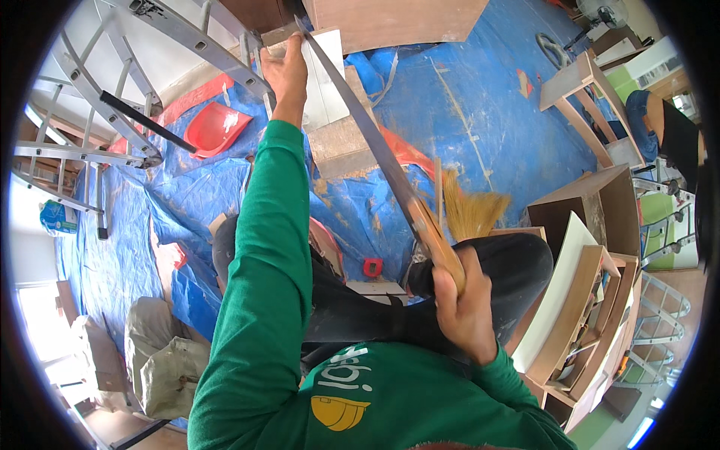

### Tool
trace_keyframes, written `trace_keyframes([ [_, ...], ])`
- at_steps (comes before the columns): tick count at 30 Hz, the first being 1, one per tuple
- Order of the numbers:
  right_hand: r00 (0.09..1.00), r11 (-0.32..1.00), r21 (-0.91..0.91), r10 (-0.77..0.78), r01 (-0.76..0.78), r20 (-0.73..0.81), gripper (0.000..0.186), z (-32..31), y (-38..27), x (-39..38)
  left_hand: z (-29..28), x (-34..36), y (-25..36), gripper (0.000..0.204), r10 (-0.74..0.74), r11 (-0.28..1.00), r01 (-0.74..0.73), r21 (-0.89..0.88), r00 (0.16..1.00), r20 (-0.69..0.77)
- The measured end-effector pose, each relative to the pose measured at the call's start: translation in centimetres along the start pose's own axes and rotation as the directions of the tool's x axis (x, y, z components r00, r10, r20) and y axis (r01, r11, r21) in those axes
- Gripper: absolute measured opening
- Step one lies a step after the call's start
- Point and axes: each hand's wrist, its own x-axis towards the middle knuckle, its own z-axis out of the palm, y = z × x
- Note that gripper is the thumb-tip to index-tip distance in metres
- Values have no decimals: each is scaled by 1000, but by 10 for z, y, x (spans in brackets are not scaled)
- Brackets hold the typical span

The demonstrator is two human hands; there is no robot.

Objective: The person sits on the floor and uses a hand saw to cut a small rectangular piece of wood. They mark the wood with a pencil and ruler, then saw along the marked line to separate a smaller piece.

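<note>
A hand saw point(365, 124) slants across the middle of the view, its long blade running up and to the left. My right hand point(466, 304) is wrapped round its wooden handle point(441, 251), above my bent knee. The blade's far end lies close to the thumb of my left hand point(285, 75). That hand is closed at the left edge of a white board point(324, 90), beside the ladder rail; its fingertips are partly hidden. Under the board is a worn, brownish plank point(341, 150). Whether the teeth touch the board cannot be made out.
Aluminium ladders point(202, 46) stand at upper left, near a red dustpan point(215, 129). A straw broom point(469, 204) lies on the blue tarp point(442, 112). Wooden cabinet pieces point(589, 199) and a tool-filled wooden box point(589, 322) are at right. Covered sacks point(169, 367) sit at lower left.
</note>
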Motion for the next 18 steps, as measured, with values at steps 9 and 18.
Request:
trace_keyframes([
  [9,959,963,-67,-266,260,-101,41,79,-31,199,17,-9,20,40,78,995,-78,-54,997,-18],
  [18,1000,999,-45,28,-28,-6,32,10,11,-4,16,-13,28,49,0,1000,2,12,995,-98],
])
